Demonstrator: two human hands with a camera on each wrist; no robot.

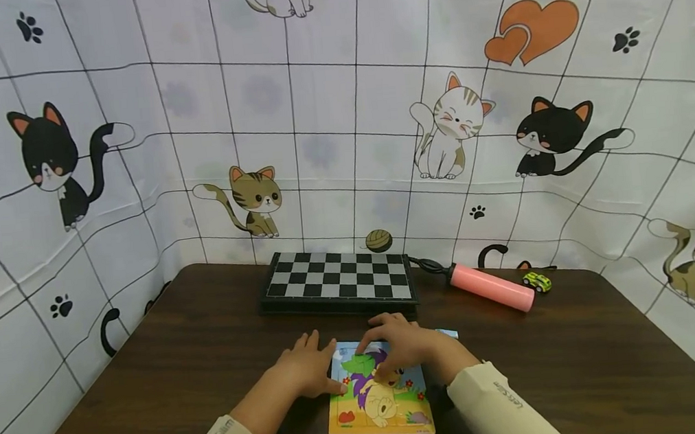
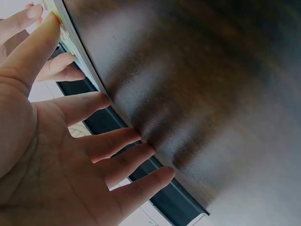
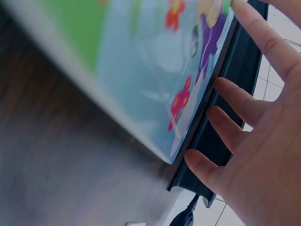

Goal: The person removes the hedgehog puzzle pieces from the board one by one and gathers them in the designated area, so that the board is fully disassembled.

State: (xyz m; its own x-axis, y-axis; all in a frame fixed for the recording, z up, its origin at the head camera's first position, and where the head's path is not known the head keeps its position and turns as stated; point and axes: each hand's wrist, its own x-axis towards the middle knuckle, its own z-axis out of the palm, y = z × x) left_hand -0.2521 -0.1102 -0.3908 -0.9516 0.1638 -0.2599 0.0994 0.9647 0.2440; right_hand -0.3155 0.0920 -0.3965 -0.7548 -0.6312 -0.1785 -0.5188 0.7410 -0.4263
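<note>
A picture puzzle (image 1: 379,407) with a cartoon hedgehog, flowers and a blue sky lies flat on the dark wooden table. My left hand (image 1: 303,369) is at its left side, thumb over the edge and the other fingers spread on the table. Over the upper part of the picture reaches my right hand (image 1: 398,343), its fingers loosely bent and apart, covering some of the hedgehog. In the right wrist view, the index fingertip of the right hand (image 3: 263,122) is right at the picture's surface (image 3: 141,84). Neither palm holds anything.
Behind the puzzle stands a black-and-white checkered board (image 1: 337,278) on a dark case. To its right lie a pink hand pump (image 1: 493,287) and a small yellow-green toy car (image 1: 536,282). A pale blue flat piece (image 1: 447,333) shows beside the right wrist. A cat-print curtain (image 1: 325,108) surrounds the table.
</note>
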